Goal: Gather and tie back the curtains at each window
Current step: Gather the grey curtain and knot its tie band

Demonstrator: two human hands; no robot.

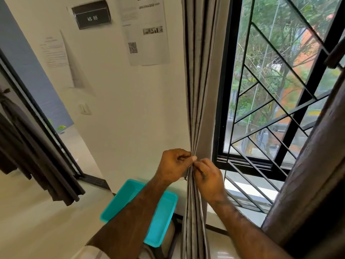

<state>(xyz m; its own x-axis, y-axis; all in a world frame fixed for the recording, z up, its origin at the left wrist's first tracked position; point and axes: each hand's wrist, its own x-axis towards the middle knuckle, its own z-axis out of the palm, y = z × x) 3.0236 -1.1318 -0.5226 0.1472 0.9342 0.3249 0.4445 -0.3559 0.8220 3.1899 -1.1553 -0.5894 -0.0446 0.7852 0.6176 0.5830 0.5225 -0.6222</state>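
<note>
Two bare forearms reach up from the near edge and meet at a grey curtain (197, 94) that hangs gathered into a narrow bundle of pleats beside the window (276, 101). At the near left, a pale sleeve (89, 253) shows at the elbow. Left hand (174, 166) is curled closed at the left side of the bundle, thumb and fingertips pinched against the fabric at its narrowest point. Right hand (210, 179) sits just beside and slightly lower, fingers also closed, pinching the same spot from the right; whether a tie cord is between the fingers cannot be told. Both hands touch at the fingertips. Below them the curtain falls in tight folds toward the floor. Behind the left forearm lies a turquoise tray (164, 217), partly hidden. On the far wall to the left hang printed sheets (147, 36) with a QR code and a dark sign (92, 14) reading WS 05. A black grille (280, 94) crosses the window, with trees outside. A darker brown curtain (317, 174) hangs at the right edge, and dark curtains (37, 156) hang at the far left
</note>
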